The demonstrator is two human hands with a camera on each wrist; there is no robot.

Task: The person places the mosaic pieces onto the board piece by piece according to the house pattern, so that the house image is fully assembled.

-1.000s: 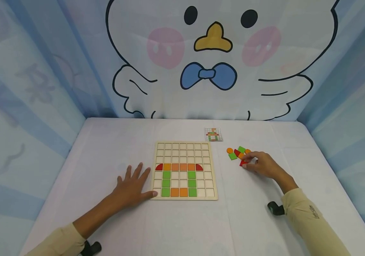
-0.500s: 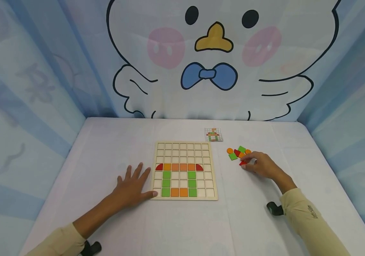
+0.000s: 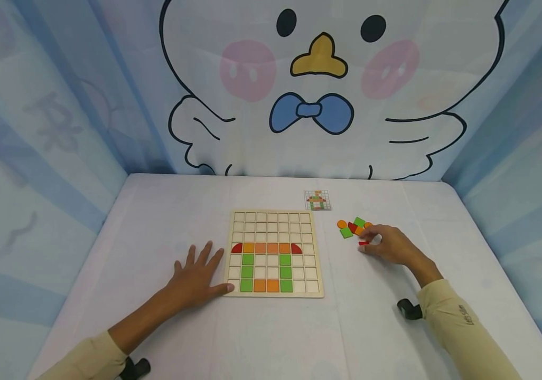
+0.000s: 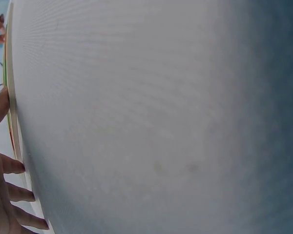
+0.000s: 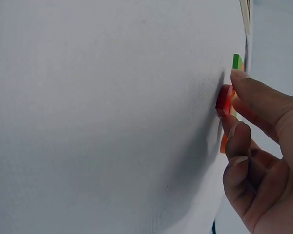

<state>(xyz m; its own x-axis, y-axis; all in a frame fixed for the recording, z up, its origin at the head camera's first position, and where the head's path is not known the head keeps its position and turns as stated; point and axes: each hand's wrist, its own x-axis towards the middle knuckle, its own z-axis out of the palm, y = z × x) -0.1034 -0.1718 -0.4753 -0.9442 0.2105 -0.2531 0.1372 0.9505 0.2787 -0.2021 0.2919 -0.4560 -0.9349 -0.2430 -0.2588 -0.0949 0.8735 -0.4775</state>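
Observation:
A wooden grid board (image 3: 319, 264) lies on the white table, with green, orange and red flat tiles set in its cells. My left hand (image 3: 199, 279) rests on the table left of it, fingers spread and thumb at the board's lower left corner. To the right of the board, my right hand (image 3: 387, 244) pinches a small red tile (image 3: 363, 243) between thumb and finger. In the right wrist view, this red tile (image 5: 224, 100) stands tilted close over the tablecloth. Just past the fingertips lie loose tiles: green (image 3: 346, 233), orange (image 3: 342, 224) and red.
Behind the board's far right corner lies a small pattern card (image 3: 317, 200) printed with a coloured figure on a grid. A curtain with a cartoon face (image 3: 320, 58) hangs along the table's far edge. Each wrist carries a black camera (image 3: 409, 309).
The red tile at my right fingertips has tipped from lying flat to nearly edge-on in the head view. My left hand and the board hold still.

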